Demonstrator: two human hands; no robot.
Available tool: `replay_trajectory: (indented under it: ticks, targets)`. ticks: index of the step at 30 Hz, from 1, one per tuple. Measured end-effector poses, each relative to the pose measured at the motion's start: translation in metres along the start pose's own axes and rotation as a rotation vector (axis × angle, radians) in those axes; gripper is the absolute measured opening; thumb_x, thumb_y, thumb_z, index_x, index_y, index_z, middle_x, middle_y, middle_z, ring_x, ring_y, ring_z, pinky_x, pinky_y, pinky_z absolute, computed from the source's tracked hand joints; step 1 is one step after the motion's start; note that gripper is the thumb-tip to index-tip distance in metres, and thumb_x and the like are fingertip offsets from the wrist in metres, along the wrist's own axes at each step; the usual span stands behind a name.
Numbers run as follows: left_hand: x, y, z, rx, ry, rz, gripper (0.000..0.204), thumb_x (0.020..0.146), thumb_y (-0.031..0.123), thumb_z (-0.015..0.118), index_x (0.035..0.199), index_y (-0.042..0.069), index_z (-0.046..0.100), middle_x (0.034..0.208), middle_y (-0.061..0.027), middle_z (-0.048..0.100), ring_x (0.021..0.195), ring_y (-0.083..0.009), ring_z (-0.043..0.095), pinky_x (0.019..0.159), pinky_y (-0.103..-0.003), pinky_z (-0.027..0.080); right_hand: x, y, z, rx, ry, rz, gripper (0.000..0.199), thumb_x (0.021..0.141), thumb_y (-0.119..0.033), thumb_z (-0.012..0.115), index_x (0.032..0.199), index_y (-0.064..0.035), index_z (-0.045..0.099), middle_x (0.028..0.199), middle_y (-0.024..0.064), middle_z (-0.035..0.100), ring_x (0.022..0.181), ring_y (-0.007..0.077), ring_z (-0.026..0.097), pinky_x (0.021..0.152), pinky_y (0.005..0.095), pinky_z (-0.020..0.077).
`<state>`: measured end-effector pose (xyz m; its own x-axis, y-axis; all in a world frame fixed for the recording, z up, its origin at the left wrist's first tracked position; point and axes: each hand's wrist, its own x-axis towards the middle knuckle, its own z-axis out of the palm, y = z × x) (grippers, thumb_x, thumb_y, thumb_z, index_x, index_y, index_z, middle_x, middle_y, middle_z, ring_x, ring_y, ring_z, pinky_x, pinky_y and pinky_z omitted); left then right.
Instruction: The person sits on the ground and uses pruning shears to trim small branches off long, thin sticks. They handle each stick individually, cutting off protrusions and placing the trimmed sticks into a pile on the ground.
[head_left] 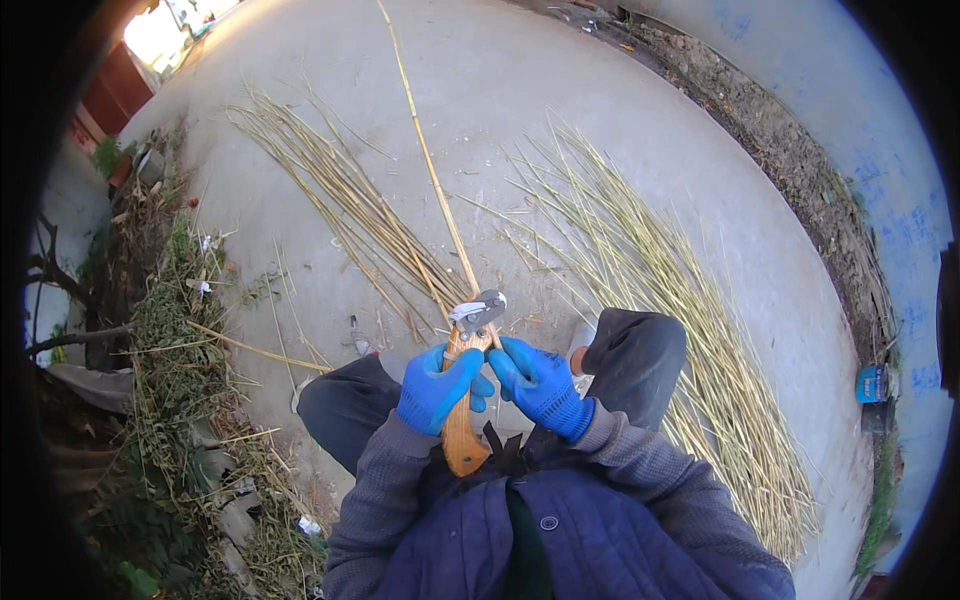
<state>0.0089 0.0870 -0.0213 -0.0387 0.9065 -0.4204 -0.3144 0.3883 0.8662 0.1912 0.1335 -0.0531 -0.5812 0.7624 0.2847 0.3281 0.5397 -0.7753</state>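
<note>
Here my blue-gloved left hand [438,388] grips an orange wooden-handled tool [464,400]; my right hand [538,385] pinches a long yellow reed [432,170] there.

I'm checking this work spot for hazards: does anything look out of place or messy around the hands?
Nothing looks broken. Both gloved hands, left hand and right hand, grip a wooden-handled tool on one long stalk. Small chips litter the concrete between the two stalk bundles, and the left bundle lies fanned unevenly.

two spreads of cut yellow stalks [660,290] lie on concrete ground [560,90], weeds [175,350] alongside.
</note>
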Motion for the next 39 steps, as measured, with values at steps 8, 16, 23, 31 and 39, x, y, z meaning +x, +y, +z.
replay_trajectory:
  ticks: [8, 16, 23, 31, 39]
  targets:
    - [0.090, 0.031, -0.129, -0.172, 0.449, 0.186, 0.055, 0.091, 0.035, 0.069, 0.129, -0.003, 0.057, 0.113, -0.0118, 0.065, 0.097, -0.0201, 0.063, 0.075, -0.032, 0.055, -0.093, 0.004, -0.088, -0.360, -0.257, -0.284, 0.012, 0.086, -0.017, 0.069, 0.092, -0.0080, 0.063, 0.054, 0.0083, 0.052, 0.043, 0.0259, 0.052, 0.042, 0.0395, 0.0384]
    - [0.098, 0.033, -0.146, -0.204, 0.435, 0.254, 0.050, 0.092, 0.031, 0.069, 0.127, -0.003, 0.057, 0.109, -0.0108, 0.067, 0.088, -0.0180, 0.065, 0.067, -0.031, 0.056, -0.098, -0.001, -0.142, -0.059, -0.493, 0.178, 0.042, 0.094, -0.021, 0.061, 0.134, -0.0085, 0.055, 0.070, 0.0110, 0.065, 0.056, 0.0250, 0.064, 0.055, 0.0352, 0.0519]
    - [0.073, -0.001, -0.043, -0.125, 0.254, 0.093, 0.048, 0.094, 0.032, 0.067, 0.124, -0.004, 0.059, 0.108, -0.0141, 0.068, 0.078, -0.0181, 0.065, 0.063, -0.031, 0.058, 0.054, 0.006, -0.043, 0.369, -0.456, 0.489, 0.041, 0.101, -0.031, 0.051, 0.134, -0.0067, 0.054, 0.075, 0.0090, 0.068, 0.062, 0.0157, 0.067, 0.061, 0.0301, 0.0550]
    - [0.095, 0.006, -0.132, -0.236, 0.436, 0.218, 0.048, 0.090, 0.036, 0.071, 0.120, 0.000, 0.063, 0.100, -0.0112, 0.066, 0.081, -0.0213, 0.064, 0.070, -0.034, 0.055, -0.030, 0.014, -0.068, 0.129, -0.475, 0.143, 0.024, 0.099, -0.026, 0.054, 0.111, -0.0067, 0.063, 0.071, 0.0192, 0.061, 0.060, 0.0347, 0.063, 0.056, 0.0417, 0.0489]
    - [0.104, 0.022, -0.205, -0.210, 0.494, 0.250, 0.054, 0.090, 0.036, 0.070, 0.131, 0.003, 0.056, 0.113, -0.0084, 0.065, 0.095, -0.0183, 0.062, 0.079, -0.034, 0.053, -0.116, 0.002, -0.168, 0.130, -0.717, 0.548, 0.035, 0.097, -0.019, 0.059, 0.129, -0.0057, 0.060, 0.078, 0.0095, 0.070, 0.068, 0.0215, 0.071, 0.067, 0.0327, 0.0561]
